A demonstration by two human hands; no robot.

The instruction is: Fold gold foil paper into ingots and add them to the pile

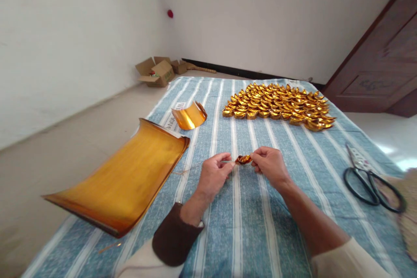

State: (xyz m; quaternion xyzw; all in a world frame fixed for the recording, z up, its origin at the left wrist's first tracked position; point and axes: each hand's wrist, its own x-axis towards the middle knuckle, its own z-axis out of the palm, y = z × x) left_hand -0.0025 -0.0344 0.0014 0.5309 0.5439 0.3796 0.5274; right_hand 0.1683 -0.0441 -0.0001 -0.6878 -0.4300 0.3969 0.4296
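Between my two hands, just above the striped cloth, is a small folded gold foil ingot (243,160). My left hand (215,173) pinches its left tip between thumb and fingers. On the other end, my right hand (269,164) is closed in a pinch too. A large stack of gold foil sheets (120,173) lies to the left of my left hand, its edges curling up. Behind the stack stands a smaller curled piece of gold foil (189,116). Many finished-looking foil ingots (276,104) sit packed in rows at the far right of the table.
Black-handled scissors (368,184) lie at the right, near a brownish fabric (407,208) at the edge. Blue striped cloth (224,234) covers the table. Open cardboard boxes (156,71) stand on the floor beyond the far left corner. A wooden door (378,61) is at right.
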